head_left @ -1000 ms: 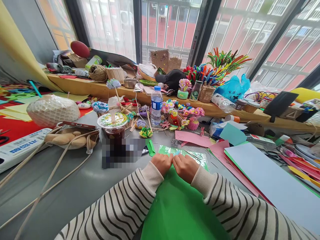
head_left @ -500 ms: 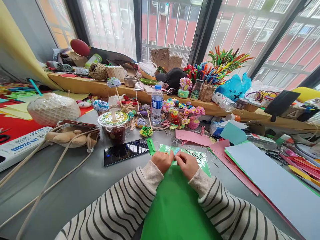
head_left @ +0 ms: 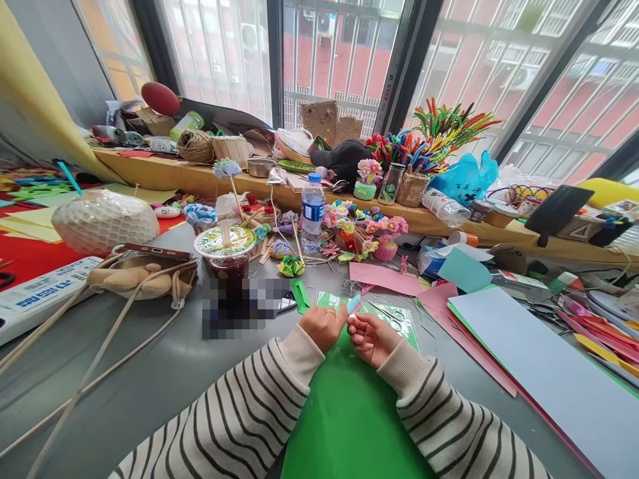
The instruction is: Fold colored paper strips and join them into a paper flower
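At lower centre of the frame, the left hand [head_left: 323, 326] is curled, fingertips pinching a small light-blue folded paper piece [head_left: 353, 304]. The right hand [head_left: 372, 337] lies palm-up just beside it, fingers half open, its hold unclear. Both rest over a bright green paper sheet [head_left: 349, 419] on the grey tabletop [head_left: 164, 372]. A clear plastic water bottle [head_left: 313, 211] stands above, at centre.

We see cream sleeves [head_left: 259, 406] banded with dark stripes over a bright green sheet [head_left: 349, 412] on the grey counter [head_left: 164, 372]. Beside it lie a pale blue sheet [head_left: 539, 359] and pink paper [head_left: 384, 276]. The bottle [head_left: 313, 211] wears a blue cap and label. The small strip [head_left: 353, 304] by the fingers looks light blue, perhaps.
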The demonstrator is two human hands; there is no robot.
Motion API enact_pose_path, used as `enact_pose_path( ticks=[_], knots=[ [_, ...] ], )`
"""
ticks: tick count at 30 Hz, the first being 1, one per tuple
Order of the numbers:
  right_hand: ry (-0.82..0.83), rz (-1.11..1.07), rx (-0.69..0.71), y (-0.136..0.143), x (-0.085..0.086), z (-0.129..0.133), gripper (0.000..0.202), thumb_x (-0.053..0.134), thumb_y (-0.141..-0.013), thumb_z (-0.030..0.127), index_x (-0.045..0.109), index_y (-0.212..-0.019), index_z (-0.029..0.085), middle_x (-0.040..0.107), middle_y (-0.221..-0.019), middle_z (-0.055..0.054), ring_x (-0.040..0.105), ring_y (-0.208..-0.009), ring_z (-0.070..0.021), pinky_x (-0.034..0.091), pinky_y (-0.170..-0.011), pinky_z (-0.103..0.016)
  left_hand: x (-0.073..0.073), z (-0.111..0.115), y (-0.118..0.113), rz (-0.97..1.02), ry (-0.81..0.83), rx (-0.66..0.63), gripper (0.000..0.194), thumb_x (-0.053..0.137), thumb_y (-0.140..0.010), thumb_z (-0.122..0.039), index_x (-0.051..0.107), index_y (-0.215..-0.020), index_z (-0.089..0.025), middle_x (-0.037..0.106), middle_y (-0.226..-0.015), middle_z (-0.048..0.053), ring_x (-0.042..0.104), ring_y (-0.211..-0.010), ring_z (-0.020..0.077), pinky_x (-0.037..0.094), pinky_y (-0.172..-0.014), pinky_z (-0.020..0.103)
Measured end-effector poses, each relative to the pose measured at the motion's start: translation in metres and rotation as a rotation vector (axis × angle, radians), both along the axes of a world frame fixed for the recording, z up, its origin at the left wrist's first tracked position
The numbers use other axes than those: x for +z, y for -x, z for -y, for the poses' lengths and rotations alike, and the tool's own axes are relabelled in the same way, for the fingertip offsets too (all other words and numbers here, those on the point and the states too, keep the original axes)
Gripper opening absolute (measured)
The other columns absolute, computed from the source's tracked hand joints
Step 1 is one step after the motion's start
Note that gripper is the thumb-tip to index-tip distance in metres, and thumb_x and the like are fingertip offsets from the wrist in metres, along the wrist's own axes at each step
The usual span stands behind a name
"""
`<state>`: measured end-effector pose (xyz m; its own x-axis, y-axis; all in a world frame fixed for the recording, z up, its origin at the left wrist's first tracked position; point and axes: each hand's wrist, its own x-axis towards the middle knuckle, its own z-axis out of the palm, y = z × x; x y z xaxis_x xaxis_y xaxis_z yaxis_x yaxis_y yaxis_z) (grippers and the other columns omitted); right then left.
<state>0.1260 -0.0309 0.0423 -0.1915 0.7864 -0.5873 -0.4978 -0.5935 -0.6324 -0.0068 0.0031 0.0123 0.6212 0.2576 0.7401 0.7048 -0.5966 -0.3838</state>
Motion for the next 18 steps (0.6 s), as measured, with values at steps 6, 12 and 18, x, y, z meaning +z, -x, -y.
enact_pose_path(
  ticks=[6,12,18],
  knots=[
    [0.006,-0.095,-0.038,0.0013,-0.0051,0.0026,0.013,0.056,-0.072,0.015,0.053,-0.061,0.009,0.049,-0.046,0.004,0.036,-0.032,0.0013,0.024,-0.027,-0.007,0.0005,0.0011,0.0003,0.024,-0.033,-0.017,0.021,0.039,-0.081,-0.015,0.059,-0.085,-0.011,0.047,-0.041,-0.001,0.044,-0.036,0.0119,0.024,-0.040,0.026],
    [-0.010,-0.052,-0.080,0.0055,-0.0078,0.0040,0.013,0.064,-0.067,0.016,0.054,-0.059,0.010,0.050,-0.044,0.005,0.039,-0.031,0.0016,0.026,-0.026,-0.006,0.0003,0.0017,0.0003,0.013,-0.038,-0.006,0.020,0.040,-0.080,-0.014,0.060,-0.086,-0.011,0.046,-0.042,-0.001,0.043,-0.036,0.0123,0.023,-0.041,0.026],
    [-0.013,0.049,-0.056,0.0008,-0.0061,0.0016,0.012,0.059,-0.070,0.013,0.057,-0.060,0.008,0.053,-0.045,0.002,0.045,-0.033,-0.0002,0.030,-0.027,-0.006,0.0000,0.0015,0.0004,0.015,-0.041,-0.006,0.020,0.041,-0.079,-0.014,0.059,-0.086,-0.012,0.046,-0.042,-0.001,0.044,-0.037,0.0119,0.024,-0.040,0.025]
  ],
)
